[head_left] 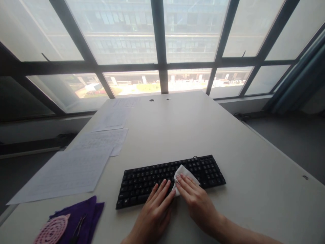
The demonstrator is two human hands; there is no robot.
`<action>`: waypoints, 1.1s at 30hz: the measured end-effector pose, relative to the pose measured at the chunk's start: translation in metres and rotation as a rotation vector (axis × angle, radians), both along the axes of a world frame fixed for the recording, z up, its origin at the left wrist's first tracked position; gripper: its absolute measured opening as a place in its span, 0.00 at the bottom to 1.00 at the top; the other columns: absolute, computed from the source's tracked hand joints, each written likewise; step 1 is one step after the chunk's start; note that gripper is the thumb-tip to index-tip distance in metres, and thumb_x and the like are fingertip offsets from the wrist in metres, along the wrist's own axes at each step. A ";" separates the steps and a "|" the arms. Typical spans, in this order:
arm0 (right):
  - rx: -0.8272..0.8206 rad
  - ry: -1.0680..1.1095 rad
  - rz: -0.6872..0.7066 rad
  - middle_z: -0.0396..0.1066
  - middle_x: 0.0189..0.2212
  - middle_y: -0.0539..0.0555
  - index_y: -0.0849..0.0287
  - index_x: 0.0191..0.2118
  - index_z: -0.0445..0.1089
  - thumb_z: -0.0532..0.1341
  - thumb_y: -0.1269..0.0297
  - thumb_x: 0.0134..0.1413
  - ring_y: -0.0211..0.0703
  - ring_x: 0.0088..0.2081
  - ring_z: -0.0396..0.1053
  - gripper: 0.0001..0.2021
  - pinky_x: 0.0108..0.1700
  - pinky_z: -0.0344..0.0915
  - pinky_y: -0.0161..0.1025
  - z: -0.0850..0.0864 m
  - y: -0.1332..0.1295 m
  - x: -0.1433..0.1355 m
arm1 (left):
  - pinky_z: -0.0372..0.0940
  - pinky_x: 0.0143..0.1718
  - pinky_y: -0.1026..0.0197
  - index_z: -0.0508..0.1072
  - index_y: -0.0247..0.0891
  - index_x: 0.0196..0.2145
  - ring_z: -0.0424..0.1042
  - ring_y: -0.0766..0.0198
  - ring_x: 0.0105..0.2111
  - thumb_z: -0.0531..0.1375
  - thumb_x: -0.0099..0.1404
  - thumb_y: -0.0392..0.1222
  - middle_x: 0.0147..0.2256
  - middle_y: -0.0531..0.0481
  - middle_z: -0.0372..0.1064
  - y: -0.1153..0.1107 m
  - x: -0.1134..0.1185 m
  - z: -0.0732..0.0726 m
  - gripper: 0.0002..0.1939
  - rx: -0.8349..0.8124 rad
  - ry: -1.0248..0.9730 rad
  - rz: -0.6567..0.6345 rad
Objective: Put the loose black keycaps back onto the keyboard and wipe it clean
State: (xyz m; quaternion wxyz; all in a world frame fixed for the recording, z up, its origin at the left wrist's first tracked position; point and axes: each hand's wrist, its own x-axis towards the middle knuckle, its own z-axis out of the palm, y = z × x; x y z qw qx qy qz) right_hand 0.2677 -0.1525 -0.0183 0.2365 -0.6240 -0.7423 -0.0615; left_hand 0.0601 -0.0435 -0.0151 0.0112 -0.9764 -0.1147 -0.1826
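Note:
A black keyboard [142,184] lies slightly slanted on the white table. On its right-middle keys is a white tissue [182,170], crumpled at its left edge. My right hand [195,200] presses the tissue against the keys, its fingers bent together over the cloth-like sheet. My left hand [157,208] rests on the keyboard's lower middle, fingers stretched out and a little apart. Its index fingertip is close to the tissue's left edge; whether it touches cannot be made out.
Several printed paper sheets [63,173] run along the table's left side. Nearer me, a folded purple cloth [87,215] carries a pink round openwork piece [53,230] and dark tweezers-like tool [78,230]. Large windows stand beyond the table's far edge; a curtain [299,78] hangs at right.

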 end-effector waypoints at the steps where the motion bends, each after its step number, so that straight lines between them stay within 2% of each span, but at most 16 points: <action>1: -0.002 0.007 -0.004 0.61 0.66 0.59 0.67 0.66 0.65 0.51 0.84 0.53 0.50 0.68 0.58 0.33 0.66 0.63 0.48 0.000 0.000 -0.001 | 0.62 0.65 0.44 0.58 0.38 0.70 0.54 0.48 0.69 0.54 0.67 0.28 0.70 0.40 0.53 0.000 -0.001 0.000 0.34 -0.001 0.000 -0.003; 11: -0.017 0.030 -0.003 0.62 0.66 0.59 0.65 0.65 0.66 0.51 0.84 0.53 0.49 0.68 0.58 0.33 0.67 0.62 0.48 0.002 0.002 0.001 | 0.59 0.66 0.43 0.59 0.38 0.70 0.54 0.48 0.69 0.53 0.65 0.27 0.69 0.40 0.53 -0.001 0.002 -0.004 0.35 0.005 -0.007 0.012; 17: -0.036 0.032 -0.026 0.62 0.66 0.60 0.67 0.64 0.67 0.52 0.83 0.54 0.51 0.68 0.59 0.31 0.68 0.61 0.49 0.002 0.008 -0.001 | 0.56 0.68 0.43 0.60 0.38 0.69 0.54 0.50 0.69 0.52 0.66 0.27 0.69 0.40 0.55 -0.002 0.005 -0.006 0.34 0.035 -0.023 0.019; 19: -0.029 0.044 -0.034 0.62 0.66 0.60 0.66 0.64 0.67 0.53 0.82 0.55 0.50 0.68 0.59 0.30 0.68 0.61 0.48 0.001 0.011 -0.002 | 0.50 0.70 0.41 0.59 0.37 0.69 0.53 0.50 0.70 0.52 0.65 0.26 0.69 0.40 0.55 -0.009 0.008 -0.007 0.35 0.049 -0.033 0.065; 22: -0.015 0.064 -0.047 0.63 0.65 0.60 0.65 0.64 0.67 0.54 0.80 0.57 0.50 0.68 0.59 0.29 0.68 0.60 0.47 0.001 0.013 -0.004 | 0.36 0.72 0.37 0.57 0.35 0.70 0.49 0.48 0.71 0.52 0.65 0.26 0.69 0.38 0.53 -0.018 0.013 -0.009 0.36 0.063 -0.052 0.167; 25: -0.026 0.076 -0.064 0.63 0.65 0.61 0.65 0.65 0.67 0.56 0.78 0.58 0.50 0.68 0.59 0.28 0.69 0.60 0.47 0.001 0.014 -0.008 | 0.27 0.71 0.38 0.54 0.37 0.71 0.47 0.50 0.71 0.53 0.66 0.27 0.69 0.40 0.53 -0.020 0.014 -0.011 0.37 0.071 -0.049 0.175; 28: -0.039 0.097 -0.076 0.63 0.66 0.60 0.65 0.65 0.67 0.55 0.78 0.59 0.50 0.68 0.59 0.28 0.69 0.59 0.47 0.003 0.013 -0.011 | 0.26 0.72 0.40 0.53 0.37 0.72 0.49 0.51 0.71 0.53 0.66 0.28 0.69 0.40 0.54 -0.018 0.013 -0.011 0.37 0.047 -0.032 0.147; 33: -0.041 0.117 -0.080 0.63 0.65 0.59 0.64 0.65 0.66 0.54 0.80 0.56 0.49 0.68 0.58 0.30 0.69 0.60 0.48 0.005 0.010 -0.012 | 0.31 0.72 0.40 0.52 0.39 0.72 0.52 0.52 0.70 0.52 0.67 0.28 0.67 0.40 0.58 -0.019 0.012 -0.009 0.38 -0.016 -0.043 0.140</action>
